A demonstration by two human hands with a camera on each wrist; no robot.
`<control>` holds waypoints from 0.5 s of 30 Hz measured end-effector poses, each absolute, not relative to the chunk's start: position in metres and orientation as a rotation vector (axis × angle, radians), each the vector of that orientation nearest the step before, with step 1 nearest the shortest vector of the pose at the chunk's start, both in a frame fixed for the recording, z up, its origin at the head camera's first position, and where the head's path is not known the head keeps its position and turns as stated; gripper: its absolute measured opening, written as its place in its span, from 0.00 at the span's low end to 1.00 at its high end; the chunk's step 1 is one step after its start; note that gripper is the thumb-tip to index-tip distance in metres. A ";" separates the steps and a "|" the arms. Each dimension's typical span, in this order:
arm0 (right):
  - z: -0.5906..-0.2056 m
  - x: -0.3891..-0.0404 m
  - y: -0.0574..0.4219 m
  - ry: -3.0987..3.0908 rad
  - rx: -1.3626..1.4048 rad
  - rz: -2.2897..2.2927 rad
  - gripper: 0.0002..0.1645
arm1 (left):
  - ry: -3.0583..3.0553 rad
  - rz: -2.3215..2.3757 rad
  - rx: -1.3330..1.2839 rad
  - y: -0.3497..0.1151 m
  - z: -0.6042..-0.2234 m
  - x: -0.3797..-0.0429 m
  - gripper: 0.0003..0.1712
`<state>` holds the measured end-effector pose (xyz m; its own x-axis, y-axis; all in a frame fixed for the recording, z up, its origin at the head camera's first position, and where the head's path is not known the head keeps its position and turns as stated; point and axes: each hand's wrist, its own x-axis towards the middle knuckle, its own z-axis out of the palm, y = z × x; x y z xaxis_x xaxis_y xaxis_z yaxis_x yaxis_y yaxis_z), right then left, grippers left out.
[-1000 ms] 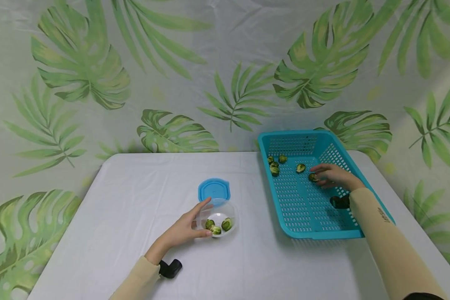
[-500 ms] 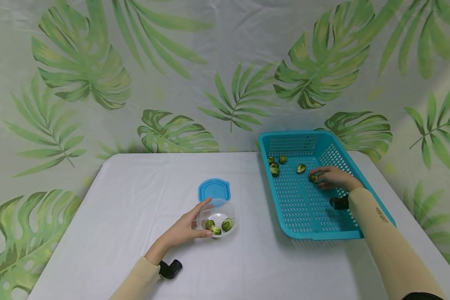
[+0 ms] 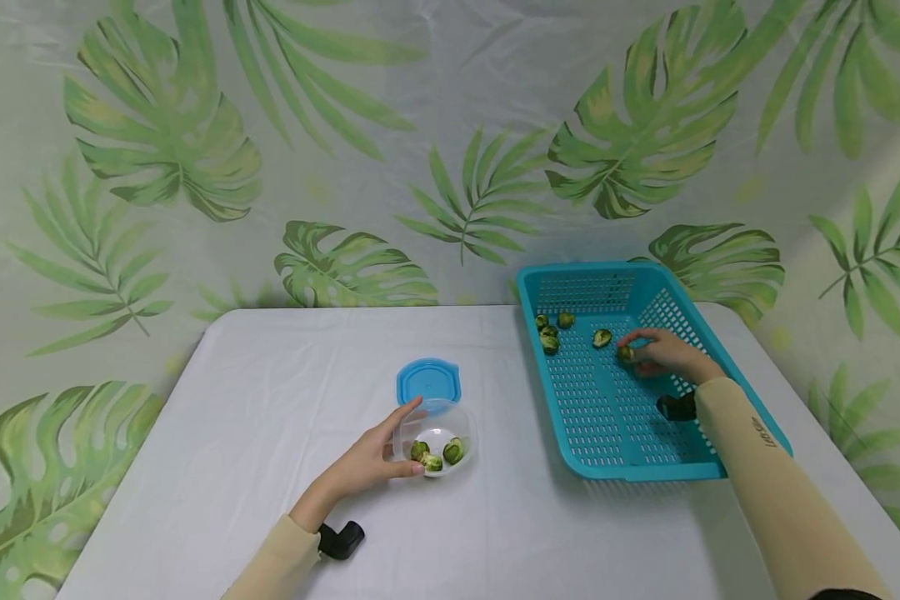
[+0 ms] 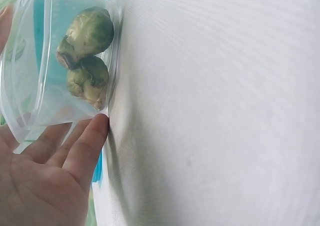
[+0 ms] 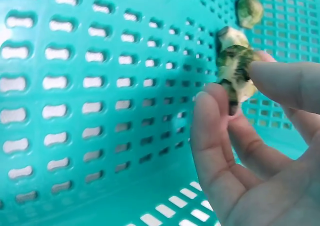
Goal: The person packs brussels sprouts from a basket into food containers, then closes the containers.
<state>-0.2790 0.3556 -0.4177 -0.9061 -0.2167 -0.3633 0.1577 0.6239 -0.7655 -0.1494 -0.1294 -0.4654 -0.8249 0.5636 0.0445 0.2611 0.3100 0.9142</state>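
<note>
My left hand (image 3: 367, 460) holds a clear plastic tub (image 3: 440, 432) from its left side, thumb in front and fingers behind. Inside the tub lie three Brussels sprouts (image 3: 453, 450); two sprouts (image 4: 89, 33) show through its wall in the left wrist view. Over at the right, my right hand (image 3: 671, 352) reaches into a blue-green plastic basket (image 3: 630, 472). Its thumb and fingers pinch a Brussels sprout (image 5: 239, 68) low over the basket floor. Another sprout (image 3: 602, 337) sits just left of that hand. Part of the pinched sprout is hidden by the fingers.
Several more sprouts (image 3: 549, 340) gather in the basket's far left corner. A blue lid (image 3: 427, 379) lies flat behind the tub. White cloth (image 3: 270, 375) covers the table, and a leaf-patterned sheet (image 3: 465, 183) hangs behind it.
My right hand's fingers have closed in around the sprout, with the hand shifting very slightly left. The left hand and tub stay where they were.
</note>
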 end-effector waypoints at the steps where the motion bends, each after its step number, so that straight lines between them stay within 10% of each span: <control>1: -0.417 -0.279 0.355 2.424 -0.055 -1.214 0.25 | 2.299 1.516 0.744 -0.130 -0.468 -0.151 0.53; 15: -0.397 -0.276 0.346 2.377 -0.192 -1.314 0.24 | 2.289 1.513 0.743 -0.133 -0.479 -0.154 0.53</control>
<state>-0.2756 0.3458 -0.3972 -0.9042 -0.3139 -0.2896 0.0784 0.5447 -0.8349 -0.1543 -0.1328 -0.4786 -0.8222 0.5682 0.0353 0.2551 0.3123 0.9151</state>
